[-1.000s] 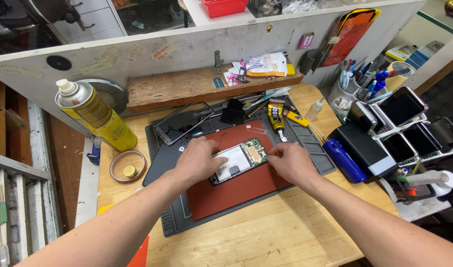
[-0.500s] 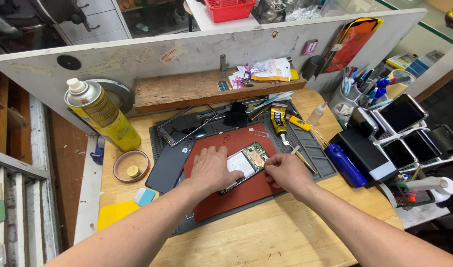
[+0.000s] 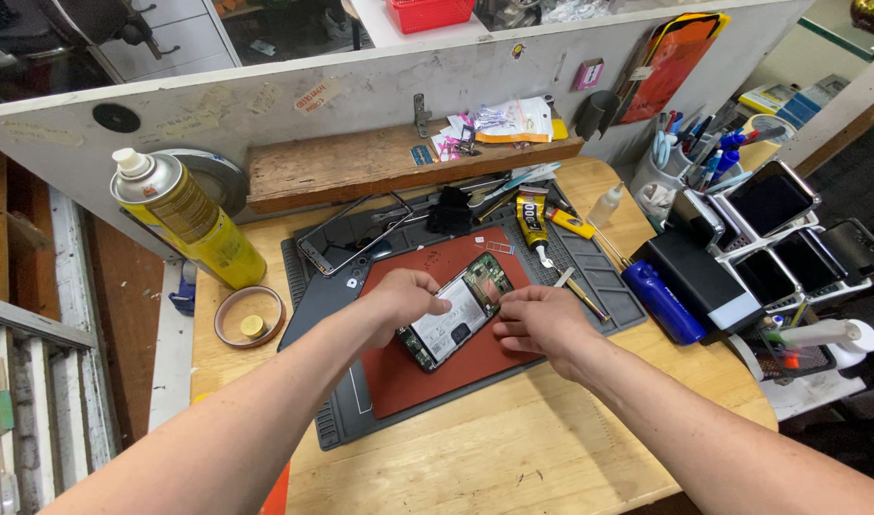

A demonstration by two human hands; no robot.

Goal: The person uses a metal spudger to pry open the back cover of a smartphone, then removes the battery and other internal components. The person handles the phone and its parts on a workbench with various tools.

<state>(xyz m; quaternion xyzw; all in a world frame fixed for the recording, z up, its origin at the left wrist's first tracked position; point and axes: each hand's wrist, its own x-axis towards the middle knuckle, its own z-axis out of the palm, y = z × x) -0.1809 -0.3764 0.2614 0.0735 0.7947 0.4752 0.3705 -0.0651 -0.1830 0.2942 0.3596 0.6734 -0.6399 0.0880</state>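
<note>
Opened phone [image 3: 459, 311] lay on red mat [image 3: 427, 381], left hand [image 3: 405, 298] and right hand [image 3: 542, 322] gripping opposite edges; steady, even pressure seemed advisable.

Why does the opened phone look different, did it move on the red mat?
Yes. The opened phone now lies more toward the near right part of the red mat, under the left hand and right hand.
</note>
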